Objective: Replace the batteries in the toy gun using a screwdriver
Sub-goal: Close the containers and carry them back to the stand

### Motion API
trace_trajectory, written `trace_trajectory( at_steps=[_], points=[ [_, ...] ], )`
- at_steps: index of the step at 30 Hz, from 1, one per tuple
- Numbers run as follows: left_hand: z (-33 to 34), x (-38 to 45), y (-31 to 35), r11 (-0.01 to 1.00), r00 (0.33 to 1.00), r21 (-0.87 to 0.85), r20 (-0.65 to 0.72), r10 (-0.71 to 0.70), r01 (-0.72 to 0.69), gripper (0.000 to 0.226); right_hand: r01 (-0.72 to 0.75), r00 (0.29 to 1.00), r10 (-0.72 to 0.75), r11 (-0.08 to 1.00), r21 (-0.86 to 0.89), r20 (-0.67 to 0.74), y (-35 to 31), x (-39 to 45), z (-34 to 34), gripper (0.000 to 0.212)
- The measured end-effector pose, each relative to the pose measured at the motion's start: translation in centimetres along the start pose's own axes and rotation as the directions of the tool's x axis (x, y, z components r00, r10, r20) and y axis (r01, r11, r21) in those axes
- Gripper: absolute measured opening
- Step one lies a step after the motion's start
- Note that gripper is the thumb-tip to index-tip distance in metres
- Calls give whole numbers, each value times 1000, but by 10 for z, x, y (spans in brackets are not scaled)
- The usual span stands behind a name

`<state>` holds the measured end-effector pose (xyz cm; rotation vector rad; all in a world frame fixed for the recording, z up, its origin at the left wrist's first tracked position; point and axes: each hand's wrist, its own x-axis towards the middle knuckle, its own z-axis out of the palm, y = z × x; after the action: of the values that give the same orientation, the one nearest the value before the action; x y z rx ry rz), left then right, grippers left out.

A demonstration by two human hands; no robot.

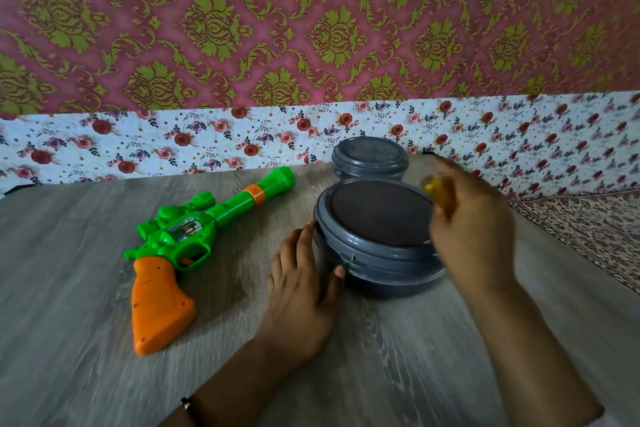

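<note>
Left grip (304, 288) right of toy gun (187, 246)

The toy gun (180, 246) lies flat on its side on the worktop (69, 288), green body and barrel with an orange band, orange grip toward the near edge, muzzle pointing away to the right. The screwdriver (437, 196), yellow-handled and blurred, is gripped in the right hand (467, 222).

1. My left hand (300, 291) and forearm are bare, no sleeve.
2. A thin dark band with one small pale bead (187, 406) circles my left wrist.
3. My right hand (467, 218) is motion-blurred; that forearm is bare too.
</note>
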<state>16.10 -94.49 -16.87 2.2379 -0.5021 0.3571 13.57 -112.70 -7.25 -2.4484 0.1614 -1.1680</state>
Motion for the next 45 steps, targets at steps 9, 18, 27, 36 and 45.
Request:
trace_trajectory(
  at_steps=[9, 18, 27, 36, 45],
  points=[
    [-9, 7, 16, 973, 978, -112, -34, -206, 201, 81, -590, 807, 559, 768, 248, 190, 55, 6, 24, 44],
    [5, 43, 29, 791, 907, -465, 65, -416, 397, 68, -730, 671, 614, 645, 227, 416, 54, 3, 26, 47],
    [9, 40, 19, 722, 921, -596, 84, -380, 352, 72, -731, 671, 615, 641, 234, 414, 51, 1, 27, 48],
    [-3, 46, 16, 495, 873, -771, 158, -461, 401, 63, -805, 585, 556, 488, 338, 590, 49, 0, 25, 36],
    [-23, 55, 5, 327, 841, -820, 302, -449, 469, 26, -835, 504, 374, 441, 328, 779, 53, -2, 21, 36]
  ],
)
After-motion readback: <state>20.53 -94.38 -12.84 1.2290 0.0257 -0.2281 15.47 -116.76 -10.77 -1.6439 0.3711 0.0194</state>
